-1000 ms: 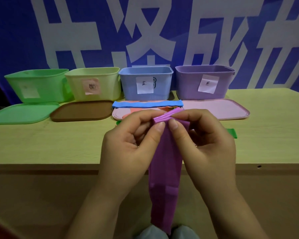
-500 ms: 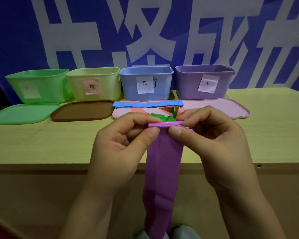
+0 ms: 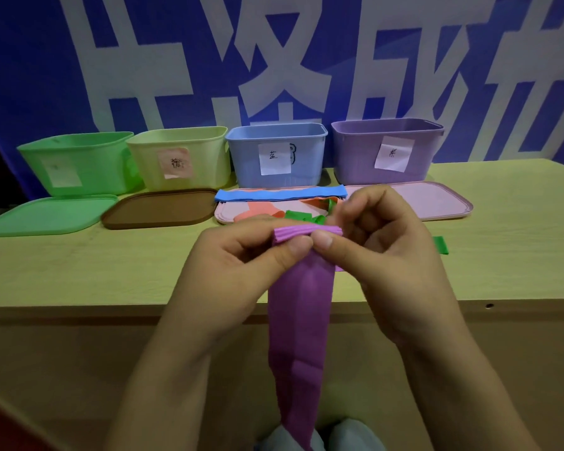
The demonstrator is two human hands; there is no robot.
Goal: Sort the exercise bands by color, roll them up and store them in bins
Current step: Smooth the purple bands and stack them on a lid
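A purple band [image 3: 298, 323] hangs down over the table's front edge, its top end wound into a small roll. My left hand [image 3: 238, 275] and my right hand [image 3: 394, 258] pinch that roll between thumbs and fingers, side by side. Behind my hands lie a blue band [image 3: 280, 194], an orange band [image 3: 258, 211] and a crumpled green band [image 3: 302, 215]. Another green end [image 3: 440, 245] shows right of my right hand. At the back stand the green bin [image 3: 79, 162], the yellow bin [image 3: 179, 156], the blue bin [image 3: 275, 153] and the purple bin [image 3: 388, 148].
In front of the bins lie a green lid [image 3: 46, 214], a brown lid [image 3: 157, 208] and two pink lids [image 3: 437, 200]. The wooden table [image 3: 79, 271] ends at a front edge just below my hands. A blue banner hangs behind the bins.
The roll at the band's top has grown thicker. My hands have shifted slightly, thumbs now meeting under the roll.
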